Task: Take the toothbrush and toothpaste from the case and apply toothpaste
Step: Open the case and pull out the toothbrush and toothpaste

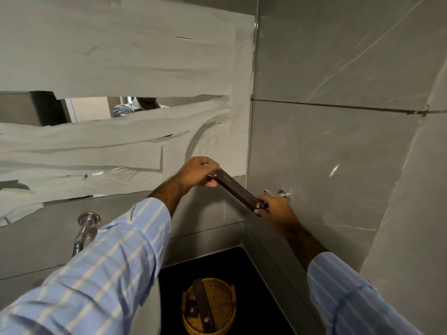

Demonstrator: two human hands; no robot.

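Note:
A long, slim dark brown case [235, 191] with a small gold logo is held up in front of the grey wall, slanting down to the right. My left hand [197, 172] pinches its upper left end, fingers closed around the tip. My right hand [274, 206] grips its lower right end near the logo. The case looks closed; no toothbrush or toothpaste shows outside it.
Below, a round wicker basket [226, 290] on the black counter [256, 274] holds another long dark box and a small dark box. A chrome tap [83, 229] juts from the wall at left; a chrome fitting [281, 194] sits behind my right hand. Paper covers the mirror [121, 68].

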